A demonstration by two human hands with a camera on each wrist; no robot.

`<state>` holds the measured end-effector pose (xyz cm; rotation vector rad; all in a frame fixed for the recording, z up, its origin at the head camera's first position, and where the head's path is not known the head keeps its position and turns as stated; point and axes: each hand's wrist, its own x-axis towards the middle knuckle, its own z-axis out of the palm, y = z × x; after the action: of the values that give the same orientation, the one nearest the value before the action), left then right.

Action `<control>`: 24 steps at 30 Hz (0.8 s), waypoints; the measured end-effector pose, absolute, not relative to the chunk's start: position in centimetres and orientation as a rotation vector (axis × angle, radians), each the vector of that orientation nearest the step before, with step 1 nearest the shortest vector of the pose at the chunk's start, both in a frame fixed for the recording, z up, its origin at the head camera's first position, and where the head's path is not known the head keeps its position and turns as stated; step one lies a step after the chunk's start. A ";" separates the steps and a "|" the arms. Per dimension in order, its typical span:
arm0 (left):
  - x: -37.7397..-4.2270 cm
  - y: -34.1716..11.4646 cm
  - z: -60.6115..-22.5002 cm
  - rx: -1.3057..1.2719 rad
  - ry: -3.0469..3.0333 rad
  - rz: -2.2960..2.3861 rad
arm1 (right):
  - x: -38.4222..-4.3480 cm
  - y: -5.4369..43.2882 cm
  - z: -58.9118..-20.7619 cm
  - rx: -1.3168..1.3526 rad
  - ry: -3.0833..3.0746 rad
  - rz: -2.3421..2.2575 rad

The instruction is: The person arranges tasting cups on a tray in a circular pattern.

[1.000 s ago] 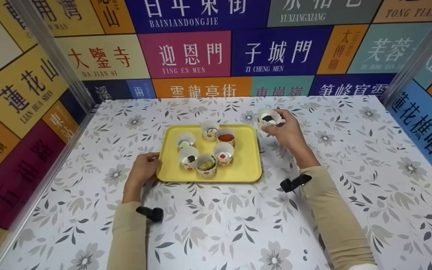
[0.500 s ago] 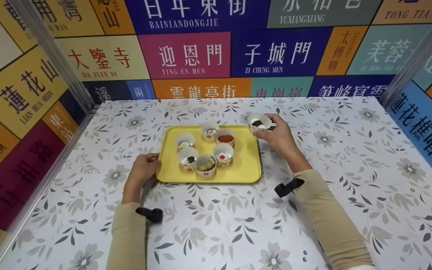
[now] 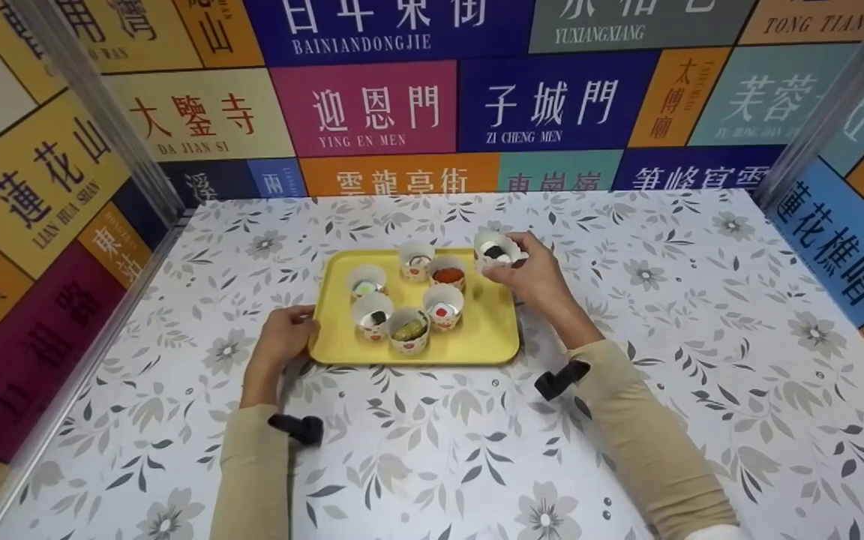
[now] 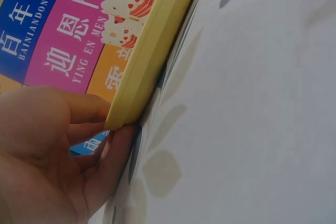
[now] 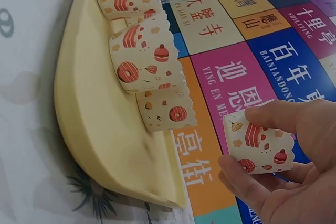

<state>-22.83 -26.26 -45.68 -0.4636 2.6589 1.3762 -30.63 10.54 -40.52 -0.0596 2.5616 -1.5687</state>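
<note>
My left hand [image 3: 284, 337] pinches the left edge of a yellow tray [image 3: 481, 334], with fingers above and below its rim [image 4: 126, 106] in the left wrist view. My right hand [image 3: 533, 274] grips a paper baking cup [image 5: 257, 145] printed with cakes. In the head view this cup holds something white with a black patch, and it is tilted over the tray's back right corner. Several similar cups stand on the tray: one with orange-red bits [image 3: 447, 277], one with a yellow-green filling [image 3: 409, 330], one with white and a red dot [image 3: 443, 309].
More cups on the tray include one with a white and black filling [image 3: 373, 319], one with a pale green and white filling [image 3: 367, 285] and one at the back [image 3: 416, 262]. A floral tablecloth [image 3: 432, 450] lies beneath. Colourful lettered panels [image 3: 379, 105] stand behind and at both sides.
My right hand has moved left with its paper cup, from beyond the tray's right side to over its back right corner. The left hand stays at the tray's edge.
</note>
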 end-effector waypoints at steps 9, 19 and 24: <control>-22.7 -26.4 -45.6 -0.482 2.658 1.382 | -30.4 9.1 -40.8 -0.185 2.588 -1.516; -22.8 -26.6 -45.7 -0.480 2.651 1.393 | -30.1 8.0 -40.7 -0.292 2.614 -1.459; -22.8 -26.3 -45.7 -0.482 2.666 1.383 | -30.0 7.1 -40.7 -0.303 2.601 -1.510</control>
<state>-22.83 -26.31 -45.73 -0.4819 2.6660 1.3827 -30.02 7.13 -40.71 -0.3030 2.6012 -1.5098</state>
